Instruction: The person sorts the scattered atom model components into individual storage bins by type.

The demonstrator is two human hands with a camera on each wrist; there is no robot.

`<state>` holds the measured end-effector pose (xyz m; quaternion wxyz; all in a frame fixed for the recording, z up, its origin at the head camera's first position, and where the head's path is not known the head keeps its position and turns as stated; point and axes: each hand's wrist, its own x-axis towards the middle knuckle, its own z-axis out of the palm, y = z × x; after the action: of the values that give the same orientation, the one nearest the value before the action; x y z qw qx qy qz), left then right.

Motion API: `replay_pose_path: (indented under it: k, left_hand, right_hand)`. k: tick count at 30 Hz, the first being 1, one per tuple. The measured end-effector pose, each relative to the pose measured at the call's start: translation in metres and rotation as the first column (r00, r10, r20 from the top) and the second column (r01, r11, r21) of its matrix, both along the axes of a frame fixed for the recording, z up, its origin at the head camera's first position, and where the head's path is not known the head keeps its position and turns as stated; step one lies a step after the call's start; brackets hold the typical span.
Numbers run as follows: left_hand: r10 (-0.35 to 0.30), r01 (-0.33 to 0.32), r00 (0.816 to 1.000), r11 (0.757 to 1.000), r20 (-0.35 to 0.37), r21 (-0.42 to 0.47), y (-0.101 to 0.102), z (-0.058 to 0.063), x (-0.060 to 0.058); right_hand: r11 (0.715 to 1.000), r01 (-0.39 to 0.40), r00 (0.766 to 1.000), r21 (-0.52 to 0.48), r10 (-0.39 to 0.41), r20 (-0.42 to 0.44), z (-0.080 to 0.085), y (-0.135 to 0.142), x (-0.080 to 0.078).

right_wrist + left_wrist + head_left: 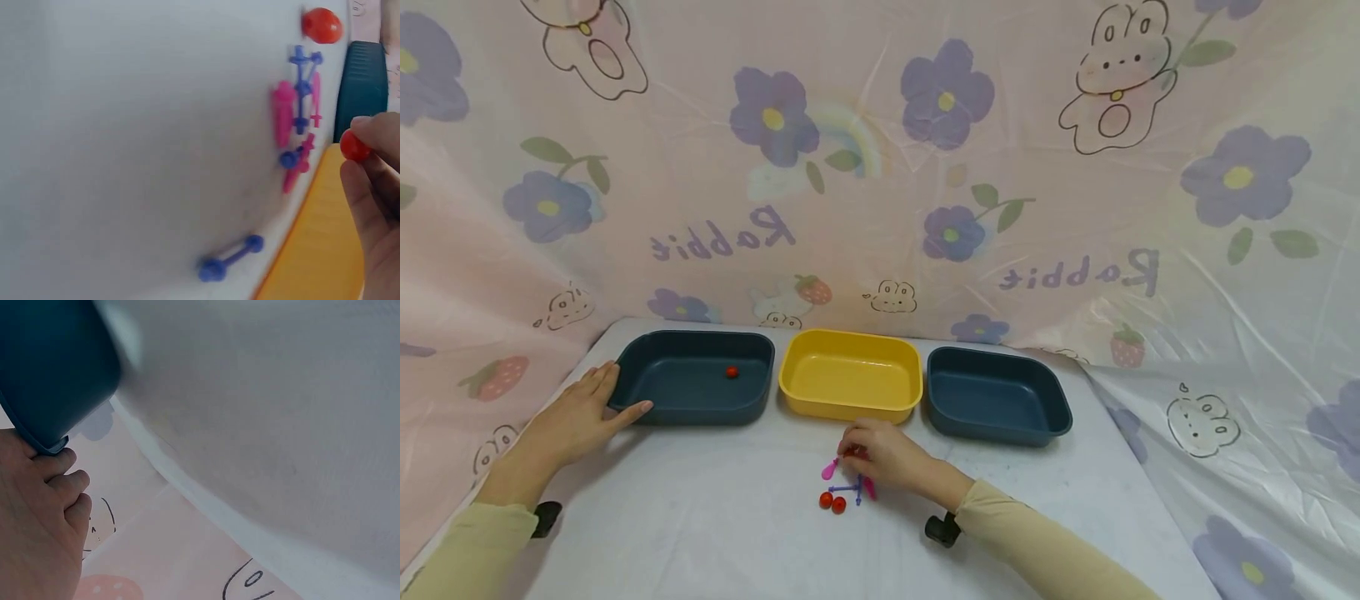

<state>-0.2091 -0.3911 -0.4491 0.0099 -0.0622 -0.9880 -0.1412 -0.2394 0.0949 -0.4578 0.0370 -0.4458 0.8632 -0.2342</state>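
A pale cloth printed with flowers and rabbits (880,187) hangs behind a white-covered table (737,521). Along the table's far side stand three trays in a row: a left blue tray (700,413), a yellow tray (850,409) and a right blue tray (992,427).

My left hand (576,417) rests at the outer end of the left blue tray, thumb spread away from the fingers. My right hand (887,454) is in front of the yellow tray, thumb and fingers pinched on one red bead (354,145).

The bead looks round and smooth, so I judge a light, even pinch across its middle best; squeezing off-centre could make it pop out. Lifting straight up should avoid brushing the small pieces around it.

Those are pink pieces (829,471) and purple-blue pieces (859,490), lying close below and beside my right hand. Two loose red beads (826,500) sit side by side just nearer to me, and another red bead (732,372) lies inside the left blue tray. The held bead sits right at my fingertips; whether it clears the table, I cannot tell.
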Motion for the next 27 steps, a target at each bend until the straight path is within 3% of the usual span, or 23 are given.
replay_pose_path:
  k: [8,19,27]
  left_hand:
    - [0.004,-0.004,1.0,1.0,0.005,0.003,0.0,0.0,0.001]
    - [0.012,-0.012,1.0,1.0,0.005,-0.01,0.001,0.001,0.002]
    - [0.014,-0.014,1.0,1.0,-0.01,-0.002,0.001,0.0,0.001]
  right_hand:
    - [0.987,0.03,0.999,-0.159,-0.022,0.047,0.012,-0.009,-0.005]
    - [0.912,0.1,0.991,-0.397,-0.053,0.127,0.029,-0.038,-0.019]
    - [0.876,0.142,0.987,-0.461,-0.09,0.131,0.033,-0.07,-0.035]
